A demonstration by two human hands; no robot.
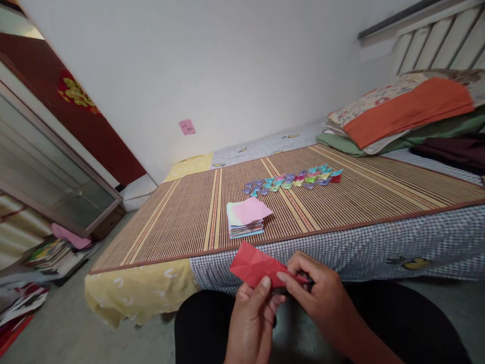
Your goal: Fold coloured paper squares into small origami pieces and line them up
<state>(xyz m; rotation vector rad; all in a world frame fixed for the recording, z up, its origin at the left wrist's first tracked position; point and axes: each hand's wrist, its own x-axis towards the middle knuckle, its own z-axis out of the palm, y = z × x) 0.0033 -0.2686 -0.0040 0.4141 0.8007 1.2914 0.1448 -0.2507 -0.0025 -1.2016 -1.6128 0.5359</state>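
Note:
A red sheet of paper (pixel 254 264) with crease lines is held above my lap, partly folded at its right end. My left hand (pixel 254 313) pinches its lower edge, thumb on top. The thumb and fingers of my right hand (pixel 316 285) close on the folded right end. Just beyond the paper, a stack of coloured paper squares (pixel 245 230) sits near the bed's front edge, with a pink sheet (pixel 253 210) lying askew on top. Farther back stand rows of small folded paper pieces (pixel 290 181) in several colours.
The bed carries a striped bamboo mat (pixel 170 222). Folded bedding with an orange panel (pixel 409 108) is piled at the right. A pink note (pixel 187 127) is stuck to the wall. At the left are a glass-fronted cabinet (pixel 56 151) and stacked papers (pixel 51 258).

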